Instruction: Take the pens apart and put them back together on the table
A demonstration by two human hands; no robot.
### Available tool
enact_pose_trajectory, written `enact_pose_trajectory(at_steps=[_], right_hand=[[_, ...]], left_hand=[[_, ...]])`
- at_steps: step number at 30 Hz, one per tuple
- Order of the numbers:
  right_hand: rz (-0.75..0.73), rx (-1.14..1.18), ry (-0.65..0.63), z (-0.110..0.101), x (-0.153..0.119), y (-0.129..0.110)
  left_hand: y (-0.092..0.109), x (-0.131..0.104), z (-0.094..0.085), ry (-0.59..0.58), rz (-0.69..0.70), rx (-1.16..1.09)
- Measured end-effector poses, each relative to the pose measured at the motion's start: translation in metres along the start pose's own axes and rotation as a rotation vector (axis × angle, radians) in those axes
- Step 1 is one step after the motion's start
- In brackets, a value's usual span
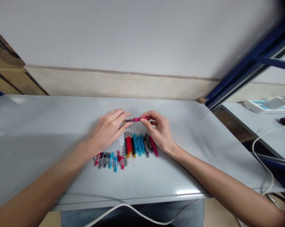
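Observation:
My right hand (160, 127) pinches a pink pen barrel (138, 119) above the middle of the table. A dark pen refill (128, 120) with a yellowish end sticks out of the barrel's left side. The fingers of my left hand (111, 126) close around that end, thumb below. Just under my hands lies a row of red and black refills (129, 143), with small springs (123, 150) beside them. To their right are several blue pen barrels (139, 144), grey ones (147, 145) and a pink one (154, 146). Clear pen parts with coloured tips (111, 160) lie to the left, partly behind my left wrist.
The grey table (50, 123) meets a wall (133, 85) at the back. On the right, past a blue frame (241, 63), a second surface holds a white power strip (266, 106). A white cable (263, 164) hangs there and crosses below the table's front edge.

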State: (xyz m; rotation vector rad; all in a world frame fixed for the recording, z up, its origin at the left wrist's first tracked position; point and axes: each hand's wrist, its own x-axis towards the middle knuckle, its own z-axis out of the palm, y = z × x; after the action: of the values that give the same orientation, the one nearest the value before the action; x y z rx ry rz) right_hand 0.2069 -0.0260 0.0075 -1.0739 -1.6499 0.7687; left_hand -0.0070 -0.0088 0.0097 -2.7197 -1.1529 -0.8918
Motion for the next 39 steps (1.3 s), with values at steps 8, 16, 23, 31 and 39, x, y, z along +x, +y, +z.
enact_pose_trajectory(at_steps=[8,16,23,31,39], right_hand=[[0.125,-0.057,-0.050,-0.001,-0.002,0.004],[0.069,-0.029,-0.049,-0.004,0.005,0.005],[0.063,-0.035,-0.016,-0.006,0.006,0.007],[0.010,-0.198,-0.118,-0.009,0.010,0.006],[-0.065,-0.324,-0.089,-0.016,0.024,0.034]], left_hand=[[-0.001,-0.002,0.002,-0.013,0.017,-0.015],[0.003,0.001,0.000,0.058,0.040,-0.026],[0.000,0.003,-0.001,0.043,0.066,-0.008],[-0.008,0.001,0.001,0.015,0.081,0.039],[-0.023,0.002,0.008,-0.077,0.026,-0.003]])
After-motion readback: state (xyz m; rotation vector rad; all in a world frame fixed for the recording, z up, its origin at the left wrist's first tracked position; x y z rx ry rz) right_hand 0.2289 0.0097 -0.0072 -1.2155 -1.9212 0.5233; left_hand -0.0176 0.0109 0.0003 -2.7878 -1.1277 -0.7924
